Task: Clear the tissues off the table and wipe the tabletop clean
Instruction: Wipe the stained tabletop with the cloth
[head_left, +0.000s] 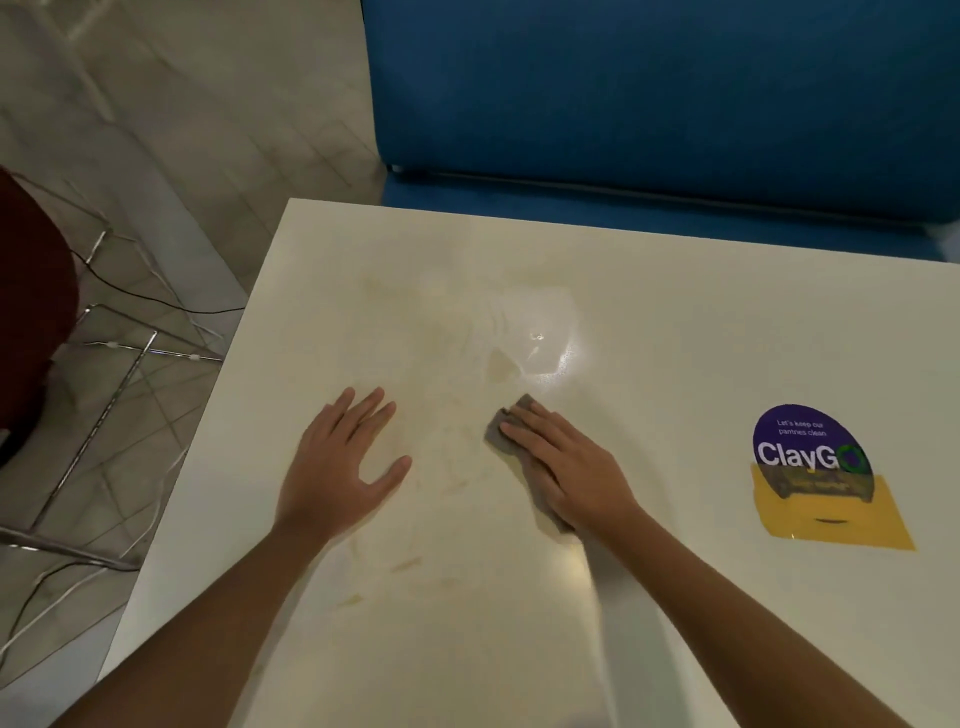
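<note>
While the left hand (343, 467) lies flat and empty on the white tabletop (675, 364), fingers spread, the right hand (566, 467) presses palm-down on a grey cloth (501, 428), fingers extended, not curled. Cloth sits near table centre, just below a wet glossy patch (535, 332). Faint brownish smears (405, 564) nearby. ClayGo sticker (810, 457) well right. Blue seat (649, 104) beyond.

Pale tiled floor (171, 124) at left and behind. Blue padded bench (665, 93) along the far side. Dark red seat (31, 312) on a chrome wire frame (104, 405) at left (black cable (156, 299) trails across the tiles). Lighting dim and warm.
</note>
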